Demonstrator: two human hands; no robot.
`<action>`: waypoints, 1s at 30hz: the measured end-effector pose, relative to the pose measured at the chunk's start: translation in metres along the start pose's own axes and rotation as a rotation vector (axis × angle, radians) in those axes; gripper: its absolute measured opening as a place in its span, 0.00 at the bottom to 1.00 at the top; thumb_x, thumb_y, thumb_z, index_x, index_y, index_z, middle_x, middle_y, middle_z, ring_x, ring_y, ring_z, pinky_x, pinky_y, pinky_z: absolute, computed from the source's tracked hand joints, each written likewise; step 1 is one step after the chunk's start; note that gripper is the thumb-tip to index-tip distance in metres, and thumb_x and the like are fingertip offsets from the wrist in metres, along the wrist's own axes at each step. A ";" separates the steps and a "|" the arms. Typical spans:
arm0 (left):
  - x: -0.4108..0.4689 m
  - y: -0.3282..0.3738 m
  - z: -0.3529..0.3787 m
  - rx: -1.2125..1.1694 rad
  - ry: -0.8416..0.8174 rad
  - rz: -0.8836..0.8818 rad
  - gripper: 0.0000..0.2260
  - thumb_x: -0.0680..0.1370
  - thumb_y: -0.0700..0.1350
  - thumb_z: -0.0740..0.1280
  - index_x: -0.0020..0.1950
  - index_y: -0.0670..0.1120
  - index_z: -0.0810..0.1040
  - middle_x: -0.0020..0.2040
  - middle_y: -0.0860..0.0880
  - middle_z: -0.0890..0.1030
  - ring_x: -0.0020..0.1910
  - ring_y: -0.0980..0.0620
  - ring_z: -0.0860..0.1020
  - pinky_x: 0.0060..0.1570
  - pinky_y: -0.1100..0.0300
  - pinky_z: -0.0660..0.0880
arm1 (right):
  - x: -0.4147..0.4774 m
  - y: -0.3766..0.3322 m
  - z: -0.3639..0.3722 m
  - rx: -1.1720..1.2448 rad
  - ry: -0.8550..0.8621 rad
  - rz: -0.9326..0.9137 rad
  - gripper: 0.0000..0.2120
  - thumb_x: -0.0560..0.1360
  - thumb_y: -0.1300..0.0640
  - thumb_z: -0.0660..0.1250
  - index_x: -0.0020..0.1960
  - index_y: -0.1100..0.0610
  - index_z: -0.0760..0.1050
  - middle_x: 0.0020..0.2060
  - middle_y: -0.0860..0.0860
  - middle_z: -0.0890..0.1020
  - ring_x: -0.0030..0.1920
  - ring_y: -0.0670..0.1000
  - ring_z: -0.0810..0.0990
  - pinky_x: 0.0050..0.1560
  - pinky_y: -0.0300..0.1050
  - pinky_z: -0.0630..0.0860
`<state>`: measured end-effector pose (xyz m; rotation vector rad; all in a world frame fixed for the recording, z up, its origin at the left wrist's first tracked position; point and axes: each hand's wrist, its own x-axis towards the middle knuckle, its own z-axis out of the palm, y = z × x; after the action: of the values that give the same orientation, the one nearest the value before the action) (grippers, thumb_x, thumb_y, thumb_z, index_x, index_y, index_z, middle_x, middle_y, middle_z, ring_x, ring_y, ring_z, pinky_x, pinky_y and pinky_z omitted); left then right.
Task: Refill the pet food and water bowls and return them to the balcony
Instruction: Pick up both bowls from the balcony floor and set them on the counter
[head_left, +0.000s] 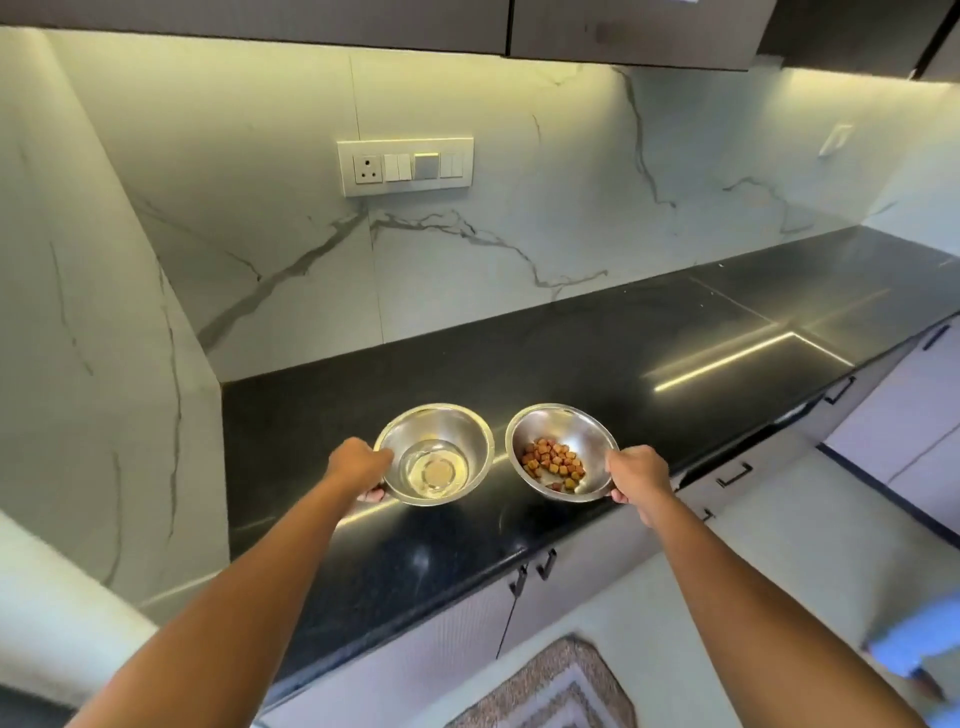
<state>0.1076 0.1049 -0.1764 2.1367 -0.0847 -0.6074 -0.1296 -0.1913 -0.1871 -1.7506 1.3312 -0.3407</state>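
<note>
Two steel bowls sit over the black countertop (649, 332), side by side. The water bowl (457, 431) on the left holds a little clear water. The food bowl (576, 426) on the right holds brown kibble (553, 462) and tilts toward me. My left hand (358, 467) grips the water bowl's near left rim, thumb over the edge and fingers under it. My right hand (636, 478) grips the food bowl's near right rim the same way. I cannot tell whether the bowls rest on the counter or hang just above it.
A marble backsplash with a switch and socket panel (405, 166) rises behind the counter, and a marble side wall (104, 312) closes off the left. Dark upper cabinets hang overhead. Drawers with black handles (732, 474) run below the counter. A patterned mat (561, 691) lies on the floor.
</note>
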 end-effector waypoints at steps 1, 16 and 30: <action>0.004 0.003 0.002 -0.009 0.011 -0.026 0.09 0.78 0.40 0.66 0.40 0.36 0.77 0.34 0.39 0.79 0.26 0.43 0.79 0.29 0.56 0.79 | 0.011 -0.006 0.001 0.003 -0.014 0.000 0.08 0.81 0.61 0.65 0.51 0.65 0.80 0.40 0.59 0.82 0.30 0.52 0.79 0.26 0.41 0.75; 0.041 0.040 0.078 -0.077 0.296 -0.275 0.10 0.77 0.41 0.65 0.41 0.35 0.78 0.31 0.39 0.79 0.22 0.46 0.78 0.27 0.58 0.77 | 0.209 -0.076 0.023 -0.215 -0.327 -0.184 0.10 0.82 0.59 0.64 0.50 0.65 0.81 0.46 0.60 0.84 0.32 0.53 0.83 0.31 0.43 0.82; 0.049 0.023 0.103 -0.081 0.311 -0.400 0.12 0.78 0.41 0.64 0.45 0.32 0.81 0.33 0.38 0.82 0.31 0.42 0.81 0.45 0.43 0.84 | 0.257 -0.072 0.032 -0.344 -0.494 -0.193 0.09 0.81 0.60 0.65 0.53 0.65 0.81 0.48 0.60 0.84 0.33 0.53 0.83 0.27 0.41 0.80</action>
<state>0.1077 0.0004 -0.2279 2.1554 0.5397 -0.4843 0.0364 -0.3991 -0.2222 -2.0812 0.8999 0.2245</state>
